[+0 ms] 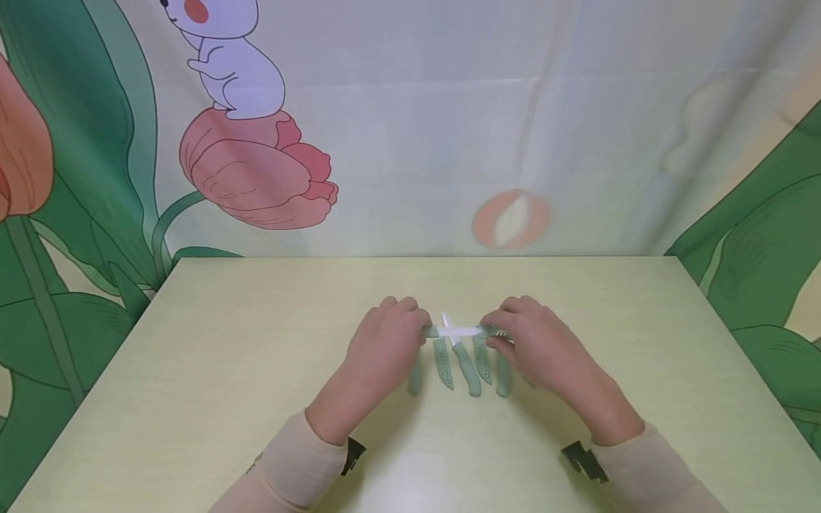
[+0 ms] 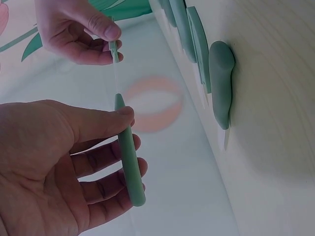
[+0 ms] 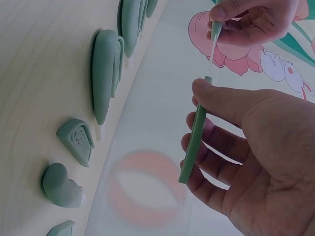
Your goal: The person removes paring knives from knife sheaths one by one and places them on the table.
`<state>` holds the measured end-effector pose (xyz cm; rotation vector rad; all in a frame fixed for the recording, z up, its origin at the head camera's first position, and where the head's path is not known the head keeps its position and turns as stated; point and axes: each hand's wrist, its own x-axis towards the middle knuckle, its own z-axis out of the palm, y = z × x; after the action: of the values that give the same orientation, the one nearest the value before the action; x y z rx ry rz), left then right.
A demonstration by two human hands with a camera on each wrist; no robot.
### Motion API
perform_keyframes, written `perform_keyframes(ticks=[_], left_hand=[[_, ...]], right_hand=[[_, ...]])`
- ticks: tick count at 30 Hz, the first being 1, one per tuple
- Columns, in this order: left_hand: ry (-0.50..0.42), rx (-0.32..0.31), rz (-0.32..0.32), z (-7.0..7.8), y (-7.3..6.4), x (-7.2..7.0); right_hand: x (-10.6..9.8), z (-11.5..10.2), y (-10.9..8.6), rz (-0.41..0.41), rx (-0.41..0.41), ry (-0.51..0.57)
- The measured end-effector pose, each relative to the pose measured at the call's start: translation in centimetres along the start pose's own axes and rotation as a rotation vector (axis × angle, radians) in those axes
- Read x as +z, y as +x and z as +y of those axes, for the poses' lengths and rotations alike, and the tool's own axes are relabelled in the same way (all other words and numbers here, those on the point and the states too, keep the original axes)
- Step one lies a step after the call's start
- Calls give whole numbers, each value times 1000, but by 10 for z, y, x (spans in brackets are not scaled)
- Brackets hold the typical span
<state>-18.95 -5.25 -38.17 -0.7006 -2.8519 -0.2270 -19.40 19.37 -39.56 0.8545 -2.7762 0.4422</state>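
Note:
A small knife with a green handle is pinched between the thumb and fingers of my left hand. My right hand holds a slim green sheath in line with it. Between the hands the pale blade spans the gap level, its tip end at the mouth of the sheath. Both hands are above the table, over a row of similar pieces. Among these lie an unsheathed knife with its blade pointing away and a sheath with a raised pattern.
Another patterned sheath and a green handle lie right of the middle knife. One more handle is partly under my left hand. A short curved green piece shows in the right wrist view. Behind the table hangs a printed cloth.

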Motion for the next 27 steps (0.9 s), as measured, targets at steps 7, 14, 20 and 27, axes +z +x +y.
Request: perform_keyframes(ticks=[7,14,20,27], left_hand=[[-6,-10,-3,-1,0,-1],[-8,-25,-10,-3,-1,-2],[-9,-46,-29,-4,-1,-2],[-30,-63,-37,-4,-1,-4]], right_hand=[[0,2,0,1,3,1],[-1,3,-1,4,0,2],[-1,4,-1,5,-4,2],[-1,6,-1,10,-9,0]])
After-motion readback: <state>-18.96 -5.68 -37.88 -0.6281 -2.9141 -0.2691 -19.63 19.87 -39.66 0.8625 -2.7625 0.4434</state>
